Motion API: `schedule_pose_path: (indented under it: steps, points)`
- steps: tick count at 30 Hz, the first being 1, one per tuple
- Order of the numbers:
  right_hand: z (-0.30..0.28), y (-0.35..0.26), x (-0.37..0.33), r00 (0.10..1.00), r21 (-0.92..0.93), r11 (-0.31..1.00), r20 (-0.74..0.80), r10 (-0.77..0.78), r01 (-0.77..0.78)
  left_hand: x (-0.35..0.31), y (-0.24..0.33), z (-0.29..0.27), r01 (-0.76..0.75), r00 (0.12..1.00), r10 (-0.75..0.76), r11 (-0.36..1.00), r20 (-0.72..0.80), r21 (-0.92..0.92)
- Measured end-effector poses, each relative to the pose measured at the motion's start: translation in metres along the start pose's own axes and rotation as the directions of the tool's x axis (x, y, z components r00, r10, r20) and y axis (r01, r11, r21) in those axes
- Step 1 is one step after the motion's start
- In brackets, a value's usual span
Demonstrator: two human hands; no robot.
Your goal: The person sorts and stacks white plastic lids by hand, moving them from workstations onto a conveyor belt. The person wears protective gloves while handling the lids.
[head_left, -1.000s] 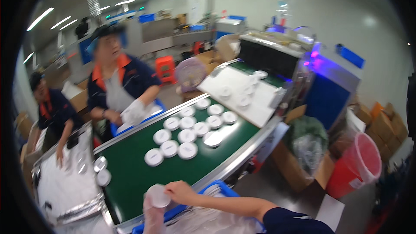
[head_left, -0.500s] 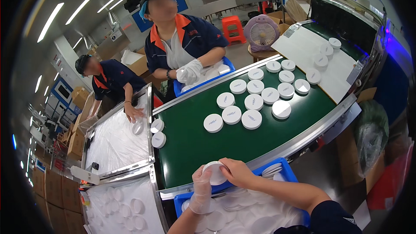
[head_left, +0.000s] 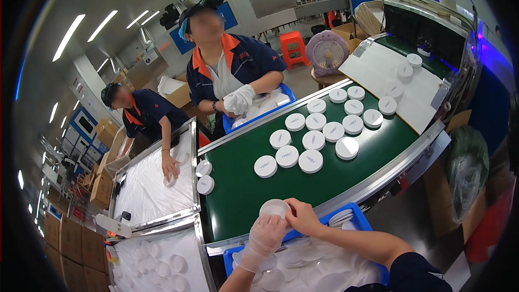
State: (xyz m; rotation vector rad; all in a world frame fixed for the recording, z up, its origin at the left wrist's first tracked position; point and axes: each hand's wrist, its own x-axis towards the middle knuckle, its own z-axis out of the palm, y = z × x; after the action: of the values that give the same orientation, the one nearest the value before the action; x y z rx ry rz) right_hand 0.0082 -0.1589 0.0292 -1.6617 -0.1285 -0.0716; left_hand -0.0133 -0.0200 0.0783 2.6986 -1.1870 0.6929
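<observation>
The largest thing is the green belt (head_left: 238, 205), which lies just beyond the fingers and runs away from them to the upper right. A co-worker (head_left: 238, 70) in a dark shirt with an orange collar stands across this belt, farther from the fingers and somewhat to their left. Well to the left of the fingers there is a surface (head_left: 140, 184) covered with thin plastic sheet, and another co-worker (head_left: 154, 113) reaches a hand onto it. Directly below the fingers is a blue tub (head_left: 358, 214), filled with many thin white rounds (head_left: 319, 257) (they overlap one another, so I cannot count them). A pale purple fan (head_left: 327, 52) is far beyond the fingers, behind the belt.

The left hand (head_left: 267, 238) wears a clear glove; its fingers are bent over the lower part of a white disc (head_left: 274, 207), while its thumb I cannot see well. The right hand (head_left: 303, 217) is bare, and its fingers are pinching the right edge of the same disc. On the belt, ahead of the fingers, sit printed white lids (head_left: 311, 161), some nearly touching. The disc itself is between both hands, above the tub's far rim.
</observation>
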Motion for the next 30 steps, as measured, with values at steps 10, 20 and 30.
schedule_pose_path:
  steps: [10,20,30]
  points:
    - [0.015,-0.008,-0.043,0.616,-0.144,0.793,0.716,-0.329,0.592,-0.095,-0.139,-0.021,0.816,0.552,-0.741,0.574,-0.383,0.065]
    - [0.028,0.006,-0.072,0.405,-0.370,0.637,0.909,0.099,0.676,-0.288,-0.183,0.011,0.879,0.390,-0.919,0.353,-0.057,0.322]
    - [0.023,-0.012,-0.061,0.492,-0.364,0.698,0.870,0.019,0.616,-0.040,-0.153,0.000,0.779,0.619,-0.755,0.626,0.218,-0.044]
